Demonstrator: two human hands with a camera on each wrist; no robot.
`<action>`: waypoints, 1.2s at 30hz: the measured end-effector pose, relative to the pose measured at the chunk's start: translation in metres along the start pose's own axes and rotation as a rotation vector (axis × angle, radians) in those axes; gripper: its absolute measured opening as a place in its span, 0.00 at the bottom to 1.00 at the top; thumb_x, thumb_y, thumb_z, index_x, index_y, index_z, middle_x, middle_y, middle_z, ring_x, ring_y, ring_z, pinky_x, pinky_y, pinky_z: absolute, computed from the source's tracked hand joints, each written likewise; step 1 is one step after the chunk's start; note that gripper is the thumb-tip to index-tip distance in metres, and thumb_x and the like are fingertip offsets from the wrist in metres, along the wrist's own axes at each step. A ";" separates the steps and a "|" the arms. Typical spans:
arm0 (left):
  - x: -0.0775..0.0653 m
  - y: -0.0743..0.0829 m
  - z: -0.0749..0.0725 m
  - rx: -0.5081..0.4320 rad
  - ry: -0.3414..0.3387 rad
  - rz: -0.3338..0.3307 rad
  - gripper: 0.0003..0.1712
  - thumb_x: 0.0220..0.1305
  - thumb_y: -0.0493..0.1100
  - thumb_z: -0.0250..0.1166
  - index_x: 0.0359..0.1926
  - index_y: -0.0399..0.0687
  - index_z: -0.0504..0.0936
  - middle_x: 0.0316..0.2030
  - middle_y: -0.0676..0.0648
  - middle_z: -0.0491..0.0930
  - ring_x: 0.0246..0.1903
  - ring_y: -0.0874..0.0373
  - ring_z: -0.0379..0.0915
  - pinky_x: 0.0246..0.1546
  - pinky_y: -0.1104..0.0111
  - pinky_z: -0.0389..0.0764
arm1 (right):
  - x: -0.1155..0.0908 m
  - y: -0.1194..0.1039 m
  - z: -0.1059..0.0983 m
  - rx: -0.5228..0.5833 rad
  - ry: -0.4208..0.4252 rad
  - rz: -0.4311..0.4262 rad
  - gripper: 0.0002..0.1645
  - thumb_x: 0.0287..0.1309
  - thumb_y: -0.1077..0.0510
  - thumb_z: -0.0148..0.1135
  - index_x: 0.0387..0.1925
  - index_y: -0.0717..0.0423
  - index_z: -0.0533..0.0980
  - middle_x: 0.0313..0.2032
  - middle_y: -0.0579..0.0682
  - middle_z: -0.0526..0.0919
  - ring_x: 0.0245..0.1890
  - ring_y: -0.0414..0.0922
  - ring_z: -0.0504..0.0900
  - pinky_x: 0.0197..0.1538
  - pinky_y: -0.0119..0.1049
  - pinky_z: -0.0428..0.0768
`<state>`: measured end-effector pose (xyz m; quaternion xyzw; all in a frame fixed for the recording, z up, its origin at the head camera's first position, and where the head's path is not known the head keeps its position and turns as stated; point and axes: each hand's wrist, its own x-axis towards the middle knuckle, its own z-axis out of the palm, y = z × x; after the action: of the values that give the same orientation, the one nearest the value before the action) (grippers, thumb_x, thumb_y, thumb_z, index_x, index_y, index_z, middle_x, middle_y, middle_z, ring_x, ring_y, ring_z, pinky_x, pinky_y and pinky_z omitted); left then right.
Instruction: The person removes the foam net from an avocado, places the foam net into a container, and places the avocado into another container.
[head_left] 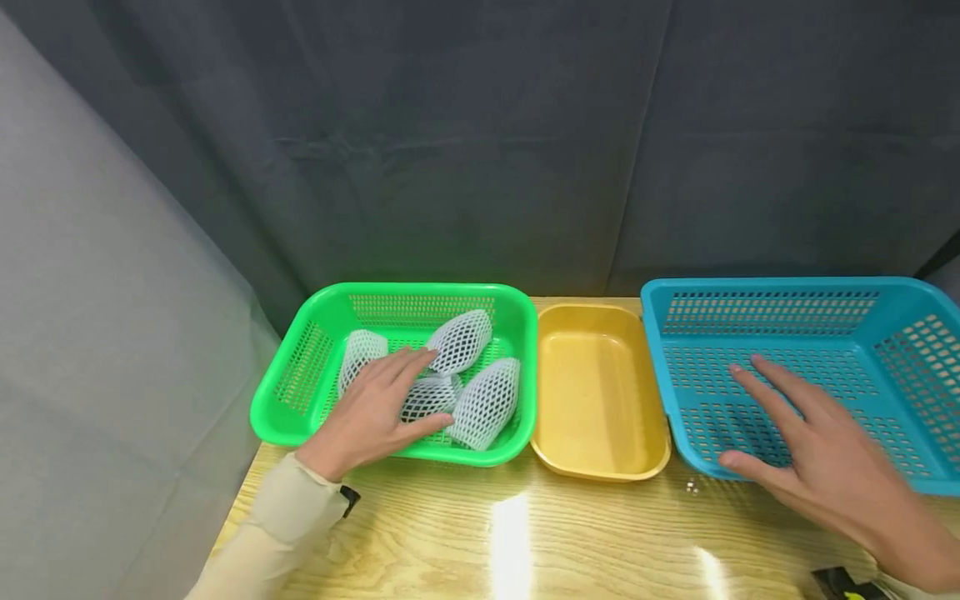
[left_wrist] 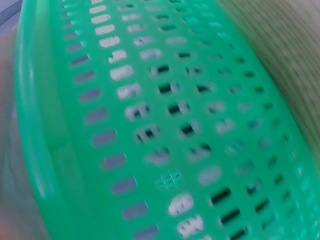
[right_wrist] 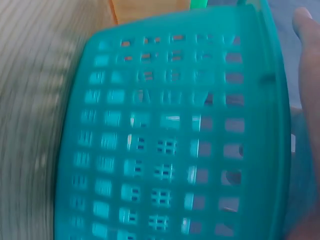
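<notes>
My left hand (head_left: 373, 408) reaches over the front of a green plastic basket (head_left: 281, 417), fingers extended and thumb spread. Under and around it lie several white foam net sleeves (head_left: 487, 404); the thumb tip overlaps the nearest one on the right in the head view, and the hand partly covers two others. Out to the right, my right hand (head_left: 828, 454) hovers over the front of a blue plastic basket (head_left: 780, 367), its fingers straight and apart, holding nothing. Only the perforated outer wall (left_wrist: 165, 110) of the green basket fills the left wrist view.
Between the two baskets stands a shallow yellow tray (head_left: 592, 392). Tiny shiny bits (head_left: 692, 485) lie on the wooden table (head_left: 420, 533) by the blue basket's front left corner. A dark curtain (head_left: 465, 150) hangs behind, with a grey cloth (head_left: 112, 333) on the left.
</notes>
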<state>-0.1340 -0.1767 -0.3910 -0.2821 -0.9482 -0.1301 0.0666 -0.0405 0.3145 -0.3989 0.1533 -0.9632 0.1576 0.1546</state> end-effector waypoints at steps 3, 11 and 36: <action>0.004 0.006 0.002 -0.009 0.012 0.006 0.47 0.59 0.76 0.54 0.71 0.55 0.64 0.68 0.52 0.70 0.69 0.49 0.65 0.69 0.51 0.66 | 0.003 -0.006 0.003 -0.006 0.003 -0.030 0.59 0.40 0.35 0.74 0.73 0.42 0.59 0.74 0.53 0.59 0.67 0.63 0.66 0.69 0.59 0.59; 0.012 0.015 0.006 -0.016 0.020 0.045 0.40 0.62 0.71 0.55 0.68 0.55 0.68 0.64 0.51 0.74 0.65 0.53 0.70 0.66 0.53 0.71 | 0.015 -0.026 0.004 0.015 0.019 -0.061 0.60 0.38 0.35 0.74 0.73 0.43 0.60 0.72 0.55 0.63 0.67 0.62 0.65 0.71 0.57 0.59; 0.029 0.042 0.020 -0.164 -0.154 0.029 0.49 0.58 0.63 0.66 0.74 0.54 0.57 0.70 0.49 0.66 0.70 0.52 0.64 0.69 0.55 0.70 | 0.026 -0.063 0.021 0.019 0.017 -0.172 0.50 0.51 0.38 0.68 0.72 0.47 0.61 0.71 0.56 0.64 0.66 0.58 0.66 0.72 0.47 0.58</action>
<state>-0.1356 -0.1221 -0.3953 -0.3092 -0.9326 -0.1842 -0.0280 -0.0476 0.2434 -0.3927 0.2354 -0.9437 0.1542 0.1740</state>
